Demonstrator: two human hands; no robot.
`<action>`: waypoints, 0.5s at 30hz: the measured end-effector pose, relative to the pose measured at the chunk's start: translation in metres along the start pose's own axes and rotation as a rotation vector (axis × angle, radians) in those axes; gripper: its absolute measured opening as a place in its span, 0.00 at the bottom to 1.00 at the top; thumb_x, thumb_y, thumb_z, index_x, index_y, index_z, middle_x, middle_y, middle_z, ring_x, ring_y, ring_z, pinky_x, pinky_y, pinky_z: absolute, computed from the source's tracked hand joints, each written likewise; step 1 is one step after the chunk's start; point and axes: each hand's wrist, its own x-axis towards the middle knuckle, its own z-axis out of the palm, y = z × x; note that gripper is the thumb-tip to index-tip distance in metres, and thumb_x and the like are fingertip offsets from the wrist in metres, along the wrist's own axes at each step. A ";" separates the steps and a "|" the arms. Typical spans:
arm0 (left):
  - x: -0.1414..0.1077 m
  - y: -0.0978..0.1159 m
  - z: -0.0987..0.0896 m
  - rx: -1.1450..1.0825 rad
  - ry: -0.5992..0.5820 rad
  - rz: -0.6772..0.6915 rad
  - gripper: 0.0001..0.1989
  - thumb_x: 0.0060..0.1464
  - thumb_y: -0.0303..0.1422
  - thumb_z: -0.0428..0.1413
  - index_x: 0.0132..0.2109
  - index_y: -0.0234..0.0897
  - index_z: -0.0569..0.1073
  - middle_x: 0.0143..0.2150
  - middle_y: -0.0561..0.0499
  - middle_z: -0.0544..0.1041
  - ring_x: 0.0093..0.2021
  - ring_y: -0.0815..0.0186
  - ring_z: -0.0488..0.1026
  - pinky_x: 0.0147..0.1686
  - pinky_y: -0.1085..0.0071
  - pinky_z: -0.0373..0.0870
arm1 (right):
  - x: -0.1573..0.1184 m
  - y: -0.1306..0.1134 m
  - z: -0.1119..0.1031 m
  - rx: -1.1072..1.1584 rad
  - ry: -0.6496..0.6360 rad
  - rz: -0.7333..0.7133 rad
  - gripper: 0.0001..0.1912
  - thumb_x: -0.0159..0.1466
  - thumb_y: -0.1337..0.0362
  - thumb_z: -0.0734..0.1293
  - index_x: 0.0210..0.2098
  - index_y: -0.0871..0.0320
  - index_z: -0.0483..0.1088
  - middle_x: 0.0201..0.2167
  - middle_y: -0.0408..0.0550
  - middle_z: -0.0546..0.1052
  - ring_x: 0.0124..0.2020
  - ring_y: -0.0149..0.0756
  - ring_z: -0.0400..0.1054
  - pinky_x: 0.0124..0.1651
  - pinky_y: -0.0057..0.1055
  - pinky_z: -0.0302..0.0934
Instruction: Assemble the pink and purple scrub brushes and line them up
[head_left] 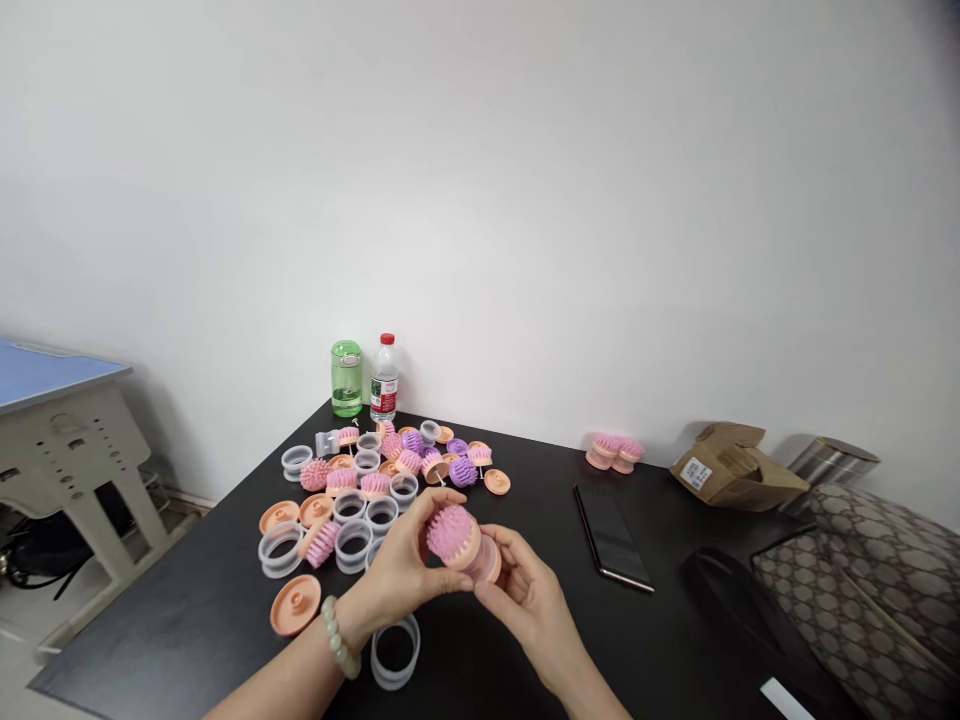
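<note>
On the black desk, a heap of brush parts lies at eleven o'clock. At six o'clock, our left hand and right hand clamp together on a pink-bristled massage brush (light plastic, soft bristles), best held by its stiff peach base.

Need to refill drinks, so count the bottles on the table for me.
2: a green bottle and a clear water bottle with a red cap, standing side by side at the back of the black table.
</note>
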 end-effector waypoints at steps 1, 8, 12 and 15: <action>0.000 0.001 0.000 -0.008 0.013 -0.008 0.38 0.35 0.39 0.74 0.53 0.41 0.68 0.49 0.47 0.71 0.49 0.57 0.69 0.50 0.62 0.66 | 0.000 -0.002 0.001 -0.003 -0.016 0.010 0.21 0.61 0.57 0.73 0.51 0.56 0.70 0.45 0.54 0.80 0.46 0.46 0.76 0.48 0.39 0.70; 0.003 -0.003 0.003 -0.078 0.037 -0.029 0.37 0.33 0.44 0.74 0.49 0.40 0.68 0.42 0.51 0.72 0.43 0.62 0.69 0.43 0.68 0.65 | 0.000 -0.006 0.007 -0.181 -0.078 0.053 0.14 0.60 0.61 0.72 0.45 0.57 0.73 0.39 0.49 0.79 0.40 0.45 0.75 0.45 0.39 0.70; 0.002 -0.005 0.003 0.066 0.053 -0.004 0.30 0.34 0.41 0.74 0.44 0.39 0.70 0.39 0.54 0.72 0.39 0.64 0.68 0.41 0.69 0.64 | 0.002 -0.004 0.007 -0.338 -0.060 0.032 0.08 0.58 0.63 0.72 0.36 0.57 0.74 0.33 0.47 0.78 0.35 0.43 0.74 0.42 0.40 0.71; 0.001 -0.003 0.003 0.126 0.038 0.017 0.26 0.40 0.42 0.72 0.42 0.38 0.70 0.38 0.53 0.72 0.39 0.63 0.68 0.40 0.69 0.64 | 0.003 -0.004 0.006 -0.317 -0.046 0.027 0.09 0.58 0.64 0.72 0.39 0.57 0.74 0.35 0.48 0.79 0.35 0.42 0.75 0.41 0.38 0.71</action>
